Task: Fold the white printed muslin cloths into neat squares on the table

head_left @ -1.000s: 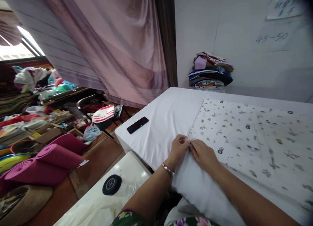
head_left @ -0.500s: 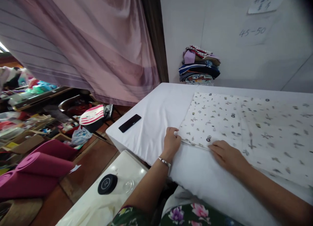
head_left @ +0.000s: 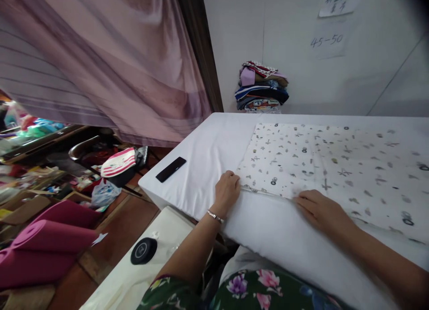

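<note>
A white cloth point(head_left: 284, 153) printed with small grey and brown motifs lies folded and flat on the white-covered table point(head_left: 201, 162). My left hand point(head_left: 228, 189), with a bracelet at the wrist, is closed at the cloth's near left corner. Farther right, my right hand point(head_left: 317, 207) has its fingers curled at the cloth's near edge; its thumb side is partly blurred. A fold line runs across the cloth between the left part and the wider right part.
A black phone point(head_left: 170, 169) lies at the table's left end. Folded clothes point(head_left: 261, 88) are stacked against the back wall. A round black object point(head_left: 144, 251) sits on a cream surface at lower left. Pink rolls point(head_left: 53, 238) stand on the floor, and a pink curtain point(head_left: 150, 55) hangs behind.
My right hand has slid a little to the right along the cloth's near edge. My left hand stays at the corner. The view has turned slightly right.
</note>
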`<control>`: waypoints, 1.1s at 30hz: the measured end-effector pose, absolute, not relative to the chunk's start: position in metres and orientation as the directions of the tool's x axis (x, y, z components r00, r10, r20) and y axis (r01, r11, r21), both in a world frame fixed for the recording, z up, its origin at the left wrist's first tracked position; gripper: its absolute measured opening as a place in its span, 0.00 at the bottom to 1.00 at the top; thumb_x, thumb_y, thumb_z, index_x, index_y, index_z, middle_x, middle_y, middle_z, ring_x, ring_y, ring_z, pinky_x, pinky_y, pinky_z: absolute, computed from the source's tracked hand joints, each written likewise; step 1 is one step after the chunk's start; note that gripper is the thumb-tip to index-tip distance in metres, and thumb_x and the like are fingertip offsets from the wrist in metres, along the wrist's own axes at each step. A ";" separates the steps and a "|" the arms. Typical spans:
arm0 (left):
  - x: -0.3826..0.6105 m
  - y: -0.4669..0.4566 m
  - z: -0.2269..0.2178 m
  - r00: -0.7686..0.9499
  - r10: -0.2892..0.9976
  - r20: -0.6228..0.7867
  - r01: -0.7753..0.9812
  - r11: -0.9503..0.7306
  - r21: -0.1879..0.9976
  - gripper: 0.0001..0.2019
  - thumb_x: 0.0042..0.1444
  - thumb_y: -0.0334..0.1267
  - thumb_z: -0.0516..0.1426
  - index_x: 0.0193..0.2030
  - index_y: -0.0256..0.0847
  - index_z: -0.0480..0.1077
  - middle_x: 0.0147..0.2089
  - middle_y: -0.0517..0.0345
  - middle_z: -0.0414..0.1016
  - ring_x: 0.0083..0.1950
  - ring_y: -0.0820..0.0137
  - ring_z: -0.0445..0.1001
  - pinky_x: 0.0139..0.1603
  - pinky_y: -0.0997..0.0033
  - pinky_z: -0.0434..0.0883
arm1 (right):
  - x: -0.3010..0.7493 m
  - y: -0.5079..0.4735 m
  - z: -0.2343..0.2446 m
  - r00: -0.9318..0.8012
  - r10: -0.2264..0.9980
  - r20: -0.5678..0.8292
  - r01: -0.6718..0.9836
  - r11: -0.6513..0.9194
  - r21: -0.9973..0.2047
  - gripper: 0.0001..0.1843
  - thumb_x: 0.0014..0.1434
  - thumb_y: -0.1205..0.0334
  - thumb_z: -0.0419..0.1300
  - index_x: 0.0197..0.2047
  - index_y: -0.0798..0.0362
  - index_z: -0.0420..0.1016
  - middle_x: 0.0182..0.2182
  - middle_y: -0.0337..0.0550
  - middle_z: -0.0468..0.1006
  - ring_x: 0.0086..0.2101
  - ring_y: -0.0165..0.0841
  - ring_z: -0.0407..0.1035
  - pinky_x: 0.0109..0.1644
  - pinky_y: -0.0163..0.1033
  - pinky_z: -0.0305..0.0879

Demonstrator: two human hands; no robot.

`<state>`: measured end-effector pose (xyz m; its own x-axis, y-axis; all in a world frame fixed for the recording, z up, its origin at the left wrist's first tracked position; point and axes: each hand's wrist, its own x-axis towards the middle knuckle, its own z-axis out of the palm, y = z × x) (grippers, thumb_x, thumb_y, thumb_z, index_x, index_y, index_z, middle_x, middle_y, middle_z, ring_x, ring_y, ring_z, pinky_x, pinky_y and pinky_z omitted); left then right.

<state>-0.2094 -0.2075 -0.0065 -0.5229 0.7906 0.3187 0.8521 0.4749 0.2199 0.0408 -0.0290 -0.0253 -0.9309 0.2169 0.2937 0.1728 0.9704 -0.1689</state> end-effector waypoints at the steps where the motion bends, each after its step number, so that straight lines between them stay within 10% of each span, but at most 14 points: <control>1: -0.209 -0.208 -0.005 -0.456 0.822 0.342 0.890 0.410 0.201 0.08 0.57 0.31 0.51 0.39 0.43 0.70 0.44 0.55 0.68 0.44 0.67 0.66 0.41 0.67 0.65 | 0.033 -0.033 -0.023 -0.933 0.199 0.300 0.149 0.972 -0.181 0.19 0.64 0.59 0.44 0.46 0.49 0.75 0.43 0.46 0.74 0.42 0.36 0.66 0.40 0.39 0.66; 8: -0.216 -0.202 -0.005 -0.136 0.942 0.306 0.986 0.099 0.133 0.07 0.59 0.35 0.53 0.40 0.42 0.72 0.41 0.55 0.72 0.45 0.68 0.66 0.43 0.66 0.63 | -0.013 -0.048 -0.015 -0.954 0.168 0.250 0.127 0.977 -0.173 0.19 0.64 0.63 0.43 0.40 0.53 0.76 0.38 0.48 0.74 0.39 0.37 0.65 0.39 0.40 0.64; 33: -0.228 -0.204 -0.007 0.045 0.982 0.182 0.994 -0.025 -0.109 0.12 0.64 0.32 0.45 0.39 0.39 0.68 0.40 0.55 0.70 0.41 0.69 0.65 0.41 0.69 0.61 | -0.028 -0.049 -0.010 -0.971 0.214 0.109 0.198 0.970 -0.137 0.18 0.63 0.66 0.43 0.38 0.53 0.75 0.35 0.46 0.72 0.37 0.34 0.65 0.37 0.37 0.60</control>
